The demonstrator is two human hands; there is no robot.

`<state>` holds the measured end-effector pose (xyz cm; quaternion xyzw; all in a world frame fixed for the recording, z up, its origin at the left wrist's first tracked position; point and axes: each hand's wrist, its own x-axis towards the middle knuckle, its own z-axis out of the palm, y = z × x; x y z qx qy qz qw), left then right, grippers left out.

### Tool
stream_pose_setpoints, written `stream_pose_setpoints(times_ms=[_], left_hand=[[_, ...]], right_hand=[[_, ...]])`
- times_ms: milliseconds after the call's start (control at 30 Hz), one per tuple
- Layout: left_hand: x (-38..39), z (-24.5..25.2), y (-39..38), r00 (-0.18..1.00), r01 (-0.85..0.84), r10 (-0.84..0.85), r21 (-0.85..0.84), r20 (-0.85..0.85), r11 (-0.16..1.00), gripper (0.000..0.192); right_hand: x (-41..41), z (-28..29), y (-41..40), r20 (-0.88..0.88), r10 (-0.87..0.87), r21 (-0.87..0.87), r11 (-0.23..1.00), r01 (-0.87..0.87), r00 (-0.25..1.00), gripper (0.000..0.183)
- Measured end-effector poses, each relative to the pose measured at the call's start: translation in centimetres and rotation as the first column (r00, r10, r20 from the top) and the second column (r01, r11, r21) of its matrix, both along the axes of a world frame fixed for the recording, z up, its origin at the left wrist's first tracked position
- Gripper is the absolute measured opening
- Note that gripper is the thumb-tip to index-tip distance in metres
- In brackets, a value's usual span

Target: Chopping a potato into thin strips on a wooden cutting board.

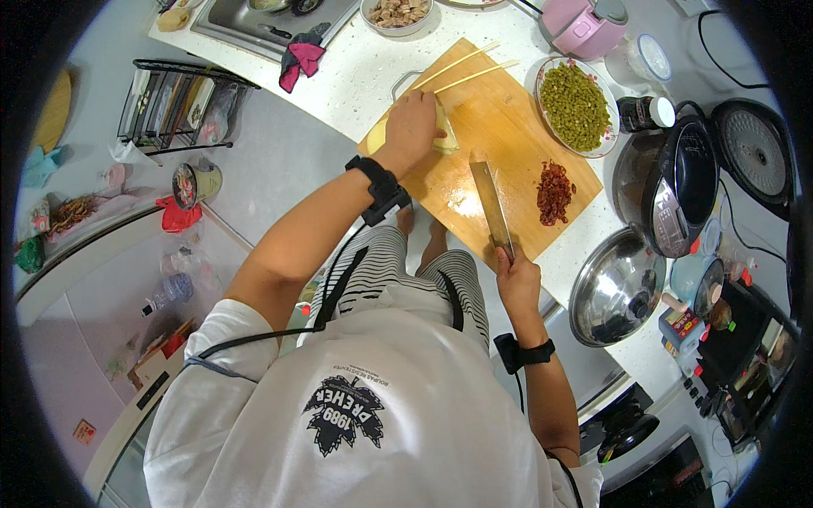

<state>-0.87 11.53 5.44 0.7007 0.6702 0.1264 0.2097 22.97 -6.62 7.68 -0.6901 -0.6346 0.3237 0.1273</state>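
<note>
My left hand (411, 132) rests on a pale yellow stack of flat pieces (446, 132), perhaps sliced potato, at the left part of the wooden cutting board (463, 101); the fingers hide part of it. In my right hand (519, 279) is the handle of a cleaver (489, 197), whose blade lies over the board's near part, apart from the yellow pieces. Chopped dark red pieces (554, 193) form a small pile on the board's right side. Two thin chopsticks (473, 76) lie across its far left edge, just beyond my left hand.
A plate of chopped green vegetable (575, 106) stands by the board's right edge. Near it are a dark jar (641, 114), an open rice cooker (673, 184) and a domed metal lid (617, 287). A bowl of brown chunks (397, 14) and a sink (254, 32) lie beyond.
</note>
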Motion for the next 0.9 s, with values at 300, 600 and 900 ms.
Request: stream_pose_setpoints(times_ms=[300,600,900], left_hand=[[0.3,-1.2,-0.2,1.000,-0.005,0.006,0.101,-0.009,0.995,0.047],[-2.4,-2.2,1.0,0.974,-0.096,0.107,-0.065,0.201,0.993,0.044],[-2.0,-1.6,1.7,0.999,-0.036,0.033,-0.124,-0.029,0.992,0.048]], right_hand=[[0.4,-0.1,0.0,0.017,-0.055,0.000,0.998,0.055,0.998,0.023],[0.6,-0.7,-0.2,0.010,-0.055,0.017,0.998,0.055,0.998,0.024],[0.5,-0.8,-0.2,-0.037,-0.081,0.028,0.996,0.082,0.996,0.021]])
